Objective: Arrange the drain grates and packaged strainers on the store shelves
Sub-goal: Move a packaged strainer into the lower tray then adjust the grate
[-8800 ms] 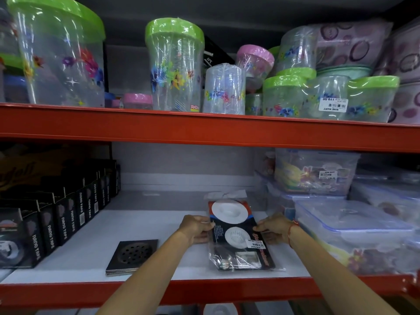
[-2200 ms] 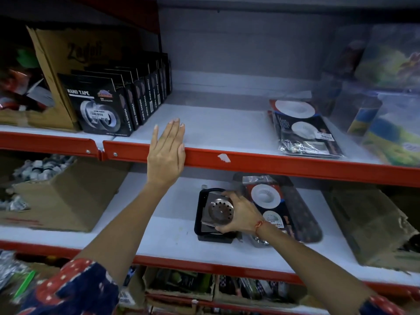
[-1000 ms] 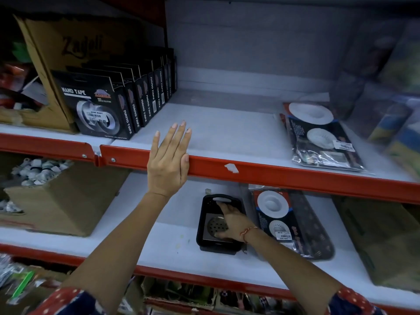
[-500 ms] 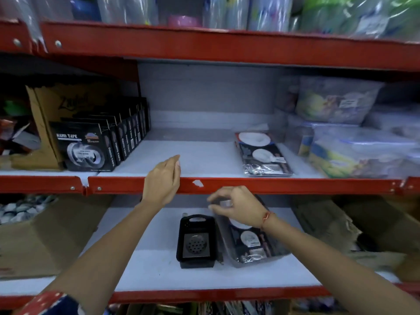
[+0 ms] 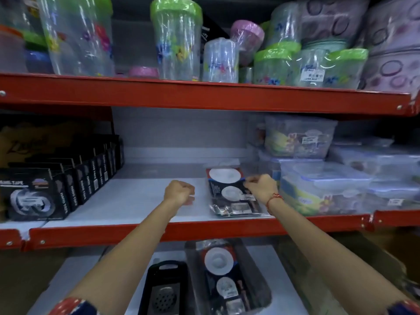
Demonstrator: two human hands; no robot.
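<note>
On middle shelf: both hands reaching.
Left hand: curling into a loose fist, holding nothing, hovering left of the pack.
Strainer pack: lying flat under right fingertips.
Right hand: pinching its edge, likely squaring it.
Grate: sitting below.

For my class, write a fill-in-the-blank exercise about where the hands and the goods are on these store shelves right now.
1. The right hand touches the strainer pack on the ____ shelf.
2. The left hand is closed in a ____ above the bare shelf board.
3. The drain grate lies in a black tray on the ____ shelf.
4. The jars on the top shelf have ____ lids.

Missing words: middle; fist; bottom; green
</note>
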